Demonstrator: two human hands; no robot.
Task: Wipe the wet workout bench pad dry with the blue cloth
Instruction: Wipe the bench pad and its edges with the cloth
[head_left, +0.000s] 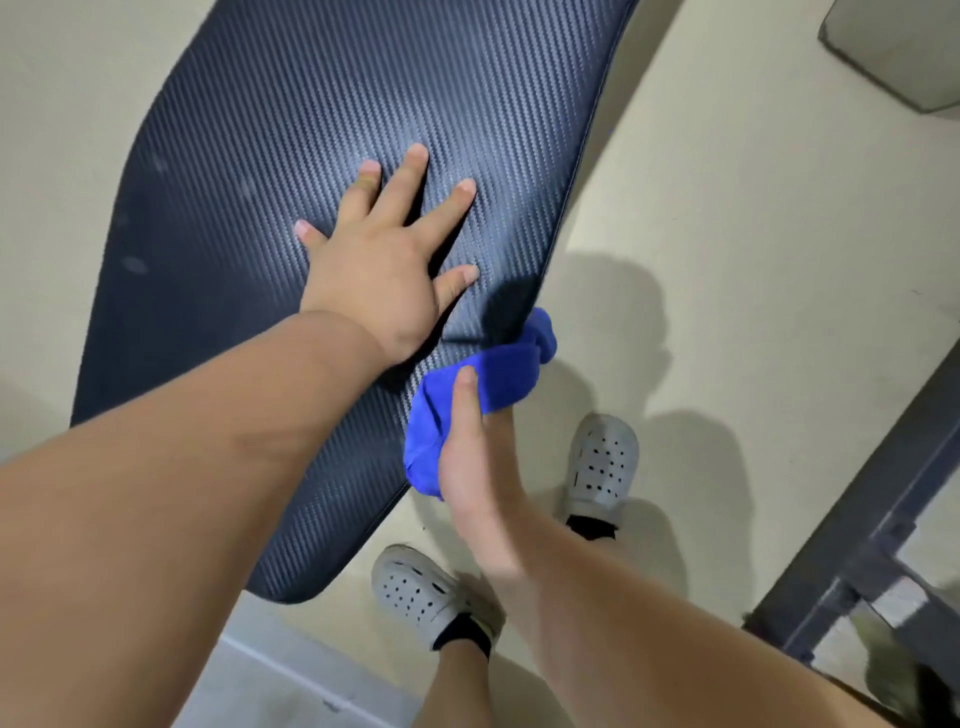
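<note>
Left forearm (182, 467) fills the foreground. Left hand (382, 260) lies flat on bench pad (311, 104), fingers spread. Right hand (480, 457) clutches bunched blue cloth (501, 364) at pad's right edge, just beside left wrist. Pad's long axis runs away from person; most surface lies forward-left of cloth.

Bench pad (311, 104), left hand (374, 275) flat, blue cloth (498, 369) at edge

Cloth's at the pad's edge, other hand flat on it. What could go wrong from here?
The blue cloth, bunched in the right hand at the right edge of the bench pad, could slip off or wipe only a narrow strip. The left hand lies flat on the pad, so that patch may be skipped.
</note>
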